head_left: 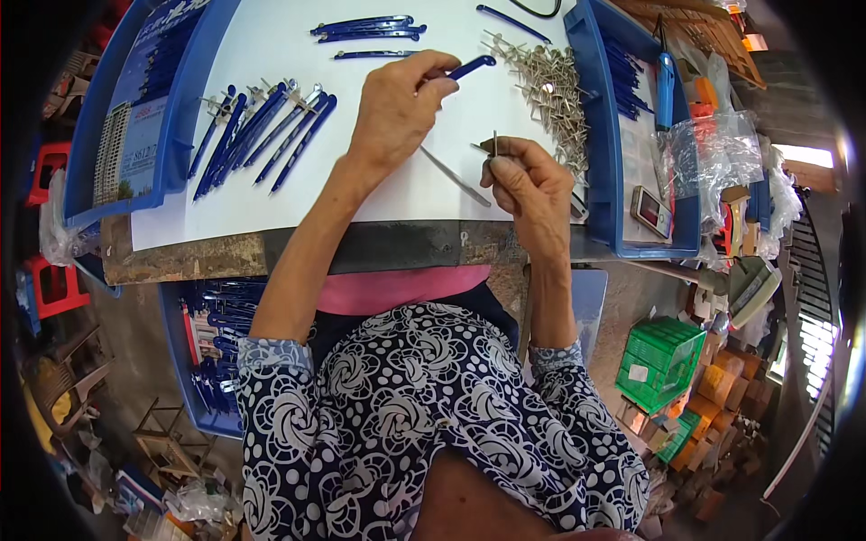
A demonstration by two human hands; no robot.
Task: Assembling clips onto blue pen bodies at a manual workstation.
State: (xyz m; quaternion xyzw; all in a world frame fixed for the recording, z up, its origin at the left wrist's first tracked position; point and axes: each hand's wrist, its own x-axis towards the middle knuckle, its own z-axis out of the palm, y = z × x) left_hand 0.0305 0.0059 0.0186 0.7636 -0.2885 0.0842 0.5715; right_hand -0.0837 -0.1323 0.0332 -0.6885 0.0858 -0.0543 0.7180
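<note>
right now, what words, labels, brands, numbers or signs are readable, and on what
Blue printed sheet in left blue plastic tray: lettering and digits legible, not copied.
White label on green plastic crate: any print too small.
Slim dark-blue piece in left hand: no readable text.

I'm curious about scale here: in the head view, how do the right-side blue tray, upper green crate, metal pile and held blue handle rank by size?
1. Right-side blue tray: largest.
2. Upper green crate and metal pile: too alike to rank.
3. Blue handle, partly covered by the left hand: smallest.
</note>
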